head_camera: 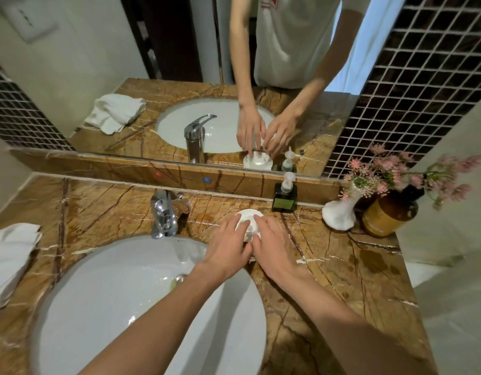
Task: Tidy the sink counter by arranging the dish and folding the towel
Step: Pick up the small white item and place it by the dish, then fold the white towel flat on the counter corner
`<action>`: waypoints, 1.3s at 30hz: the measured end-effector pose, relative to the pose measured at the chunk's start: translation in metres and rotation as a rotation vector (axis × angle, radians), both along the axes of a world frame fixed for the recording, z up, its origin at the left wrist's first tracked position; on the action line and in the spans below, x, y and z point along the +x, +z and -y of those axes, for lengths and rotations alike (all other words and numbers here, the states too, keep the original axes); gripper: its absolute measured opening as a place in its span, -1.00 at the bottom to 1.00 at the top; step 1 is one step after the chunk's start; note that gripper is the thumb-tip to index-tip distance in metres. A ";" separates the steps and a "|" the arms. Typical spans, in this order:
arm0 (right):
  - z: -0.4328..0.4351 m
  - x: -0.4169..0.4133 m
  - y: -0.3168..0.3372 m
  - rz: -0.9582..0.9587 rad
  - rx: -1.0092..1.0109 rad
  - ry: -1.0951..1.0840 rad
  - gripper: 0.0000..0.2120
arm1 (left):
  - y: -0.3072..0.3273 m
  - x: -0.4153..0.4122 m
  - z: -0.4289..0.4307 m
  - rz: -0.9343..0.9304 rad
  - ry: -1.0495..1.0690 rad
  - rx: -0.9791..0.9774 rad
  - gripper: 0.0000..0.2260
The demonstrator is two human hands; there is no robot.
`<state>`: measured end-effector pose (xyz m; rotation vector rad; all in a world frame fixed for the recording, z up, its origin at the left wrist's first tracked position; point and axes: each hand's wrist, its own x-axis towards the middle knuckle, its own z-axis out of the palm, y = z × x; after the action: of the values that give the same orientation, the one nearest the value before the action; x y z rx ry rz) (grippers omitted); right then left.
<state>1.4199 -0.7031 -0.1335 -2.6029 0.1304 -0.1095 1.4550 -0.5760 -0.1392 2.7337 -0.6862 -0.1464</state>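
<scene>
A small white dish (250, 214) sits on the brown marble counter (342, 272) behind the sink, to the right of the tap. My left hand (230, 247) rests on its left side and my right hand (274, 244) on its right side, fingers spread over the dish and covering most of it. A crumpled white towel (9, 255) lies unfolded at the counter's far left edge, away from both hands.
The white oval sink (112, 307) lies under my forearms. A chrome tap (163, 215) stands behind it. A dark green pump bottle (284, 196) stands right behind the dish. A white vase of pink flowers (339, 215) and an amber bottle (388, 215) stand at the right. A mirror (180, 77) backs the counter.
</scene>
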 end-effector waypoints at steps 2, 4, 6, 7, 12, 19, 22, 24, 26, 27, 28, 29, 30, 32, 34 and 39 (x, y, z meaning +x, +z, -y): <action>-0.010 -0.007 0.004 -0.005 -0.022 0.061 -0.57 | 0.007 -0.013 -0.013 0.001 0.001 0.013 -0.55; -0.023 -0.015 0.008 -0.016 -0.030 0.113 -0.58 | 0.013 -0.029 -0.031 -0.002 0.016 -0.003 -0.54; -0.041 -0.024 0.010 -0.020 -0.038 0.161 -0.58 | 0.017 -0.045 -0.054 -0.018 0.052 -0.011 -0.54; -0.051 -0.028 0.011 -0.024 -0.036 0.188 -0.57 | 0.017 -0.052 -0.068 -0.020 0.077 0.009 -0.53; -0.116 -0.046 0.010 -0.067 -0.057 0.288 -0.53 | 0.021 -0.079 -0.146 -0.040 0.257 0.057 -0.50; -0.231 -0.069 0.008 -0.069 -0.106 0.478 -0.50 | 0.027 -0.127 -0.272 -0.016 0.465 0.057 -0.51; -0.279 -0.073 0.012 -0.066 -0.144 0.529 -0.48 | 0.034 -0.147 -0.324 -0.019 0.555 0.046 -0.51; -0.311 -0.073 0.017 -0.065 -0.160 0.567 -0.47 | 0.040 -0.159 -0.356 -0.003 0.595 0.028 -0.53; -0.341 -0.073 0.024 -0.076 -0.166 0.596 -0.47 | 0.046 -0.171 -0.385 0.026 0.631 0.013 -0.55; -0.355 -0.072 0.026 -0.091 -0.164 0.610 -0.47 | 0.049 -0.177 -0.397 0.031 0.651 -0.003 -0.57; -0.368 -0.072 0.029 -0.111 -0.162 0.625 -0.47 | 0.050 -0.182 -0.409 0.029 0.670 -0.021 -0.58; -0.381 -0.072 0.032 -0.127 -0.163 0.642 -0.47 | 0.051 -0.187 -0.420 0.026 0.691 -0.033 -0.59; -0.393 -0.072 0.035 -0.127 -0.163 0.656 -0.48 | 0.051 -0.191 -0.430 0.023 0.711 -0.037 -0.58; -0.414 -0.069 0.038 -0.096 -0.152 0.681 -0.54 | 0.050 -0.195 -0.450 0.015 0.735 -0.035 -0.55; -0.432 -0.064 0.039 -0.070 -0.147 0.709 -0.59 | 0.050 -0.194 -0.466 0.014 0.757 -0.038 -0.53; -0.465 -0.035 0.036 -0.074 -0.180 0.734 -0.63 | 0.047 -0.172 -0.500 -0.007 0.792 -0.040 -0.54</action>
<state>1.3846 -0.2377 -0.0975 -2.6554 -0.8343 0.2471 1.2829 -0.0762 -0.0920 2.7364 0.4142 0.0432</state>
